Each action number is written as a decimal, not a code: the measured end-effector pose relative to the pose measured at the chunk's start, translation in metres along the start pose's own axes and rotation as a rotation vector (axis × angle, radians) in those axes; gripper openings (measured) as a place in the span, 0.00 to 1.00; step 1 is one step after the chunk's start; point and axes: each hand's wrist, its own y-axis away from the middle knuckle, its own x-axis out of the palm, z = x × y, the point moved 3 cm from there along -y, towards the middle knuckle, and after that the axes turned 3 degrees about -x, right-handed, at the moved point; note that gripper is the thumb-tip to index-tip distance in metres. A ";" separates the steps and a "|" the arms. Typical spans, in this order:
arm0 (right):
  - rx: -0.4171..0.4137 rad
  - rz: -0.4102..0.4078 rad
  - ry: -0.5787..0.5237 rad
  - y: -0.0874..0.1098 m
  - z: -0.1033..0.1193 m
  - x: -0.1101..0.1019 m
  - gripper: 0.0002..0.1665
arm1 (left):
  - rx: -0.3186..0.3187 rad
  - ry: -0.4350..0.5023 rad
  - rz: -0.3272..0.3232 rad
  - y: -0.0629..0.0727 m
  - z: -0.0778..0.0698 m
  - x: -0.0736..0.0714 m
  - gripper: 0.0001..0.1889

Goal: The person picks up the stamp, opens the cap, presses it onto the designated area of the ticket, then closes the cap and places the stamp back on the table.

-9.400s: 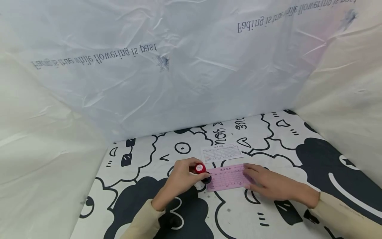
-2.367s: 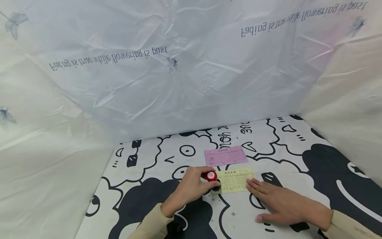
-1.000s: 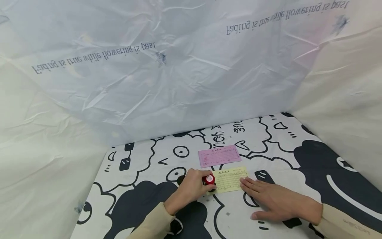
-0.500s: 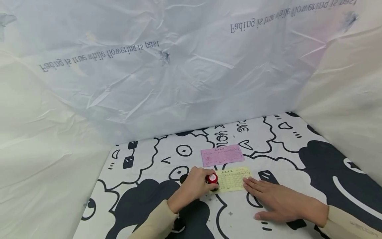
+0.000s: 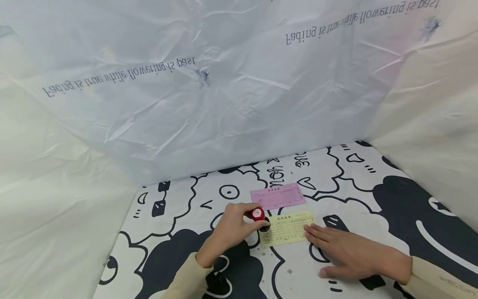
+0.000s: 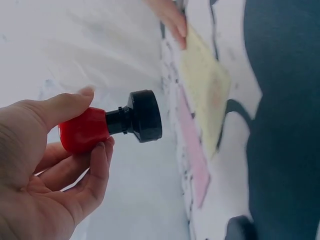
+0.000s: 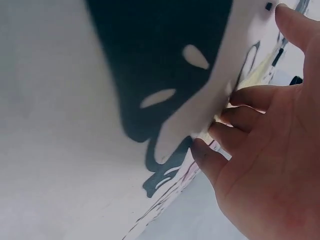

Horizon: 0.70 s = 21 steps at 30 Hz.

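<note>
My left hand (image 5: pixel 230 226) pinches the red knob of a hand stamp (image 6: pixel 85 131) between thumb and fingers. Its black head, clear in the left wrist view, is raised off the paper. Below it lies a yellow printed slip (image 5: pixel 289 230), with a faint reddish mark (image 5: pixel 267 235) near its lower left corner. My right hand (image 5: pixel 347 252) lies flat, its straight fingertips resting on the slip's right edge. Just beyond lies a pink slip (image 5: pixel 280 197), reddish-marked at its lower left. In the right wrist view the right hand's fingers (image 7: pixel 250 119) are extended and hold nothing.
The slips lie on a white mat (image 5: pixel 298 278) with black cartoon drawings. A pale printed sheet (image 5: pixel 239 108) rises behind as a wall, with more sheeting (image 5: pixel 48 187) at the left and right. A dark rounded thing (image 6: pixel 240 228) shows at the left wrist view's bottom edge.
Earlier a pink slip lay under the hands and a white one beyond; now yellow and pink. In the last half second the stamp has lifted off the yellow slip, uncovering a reddish mark.
</note>
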 end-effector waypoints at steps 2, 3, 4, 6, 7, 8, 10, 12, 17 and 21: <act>0.001 -0.010 -0.007 -0.001 0.001 -0.002 0.55 | 0.002 -0.011 -0.009 0.003 -0.002 -0.005 0.19; 0.000 -0.019 -0.013 -0.002 0.001 -0.003 0.54 | 0.003 -0.020 -0.013 0.004 -0.002 -0.007 0.20; -0.002 -0.032 -0.017 -0.003 0.001 -0.005 0.52 | 0.000 -0.026 -0.015 0.006 -0.002 -0.009 0.19; 0.000 -0.065 -0.044 -0.006 0.001 -0.010 0.47 | -0.001 -0.032 -0.020 0.009 -0.001 -0.012 0.20; -0.009 -0.096 -0.054 -0.008 0.002 -0.012 0.44 | 0.000 -0.035 -0.026 0.010 -0.001 -0.013 0.19; -0.002 -0.130 -0.065 -0.010 0.001 -0.015 0.41 | 0.001 -0.037 -0.029 0.012 -0.001 -0.014 0.19; 0.022 -0.221 -0.062 -0.015 0.000 -0.022 0.31 | -0.005 -0.032 -0.028 0.015 0.000 -0.016 0.18; 0.076 -0.308 -0.055 -0.020 -0.003 -0.029 0.21 | -0.011 -0.020 -0.024 0.018 -0.001 -0.018 0.17; 0.276 -0.385 -0.153 -0.035 -0.015 -0.038 0.08 | -0.035 0.010 0.000 0.023 0.000 -0.019 0.15; 0.372 -0.361 -0.254 -0.041 -0.024 -0.036 0.14 | -0.025 0.012 0.003 0.028 0.000 -0.021 0.14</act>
